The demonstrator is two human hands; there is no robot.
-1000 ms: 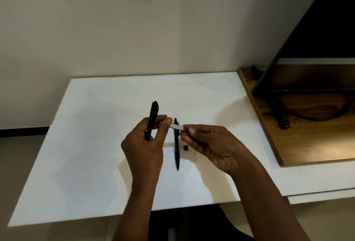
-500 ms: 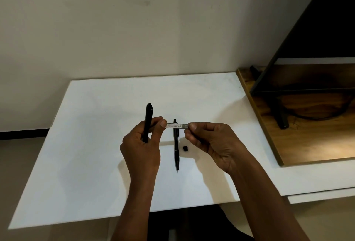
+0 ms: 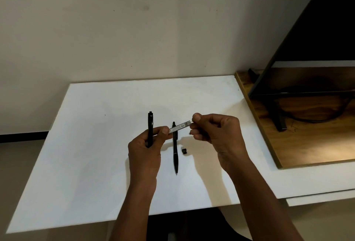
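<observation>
**Lead tube open, refill not yet in the pencil**

The left hand is curled round a black pencil, which stands upright out of the top of the fist. Its thumb and forefinger also pinch the near end of a small labelled lead tube. The right hand pinches the tube's other end between thumb and forefinger, with its other fingers curled under. Whether a lead is already between those fingertips is too small to tell. The tube bridges the 2 hands, clear of the table. Below it, between the hands, a spare pencil lies flat, with a small black cap just beside it, under the right hand's fingers. Judging by the loose cap, the opening is done. What seems left is drawing out 1 lead, feeding it into the held pencil and capping the tube again
</observation>
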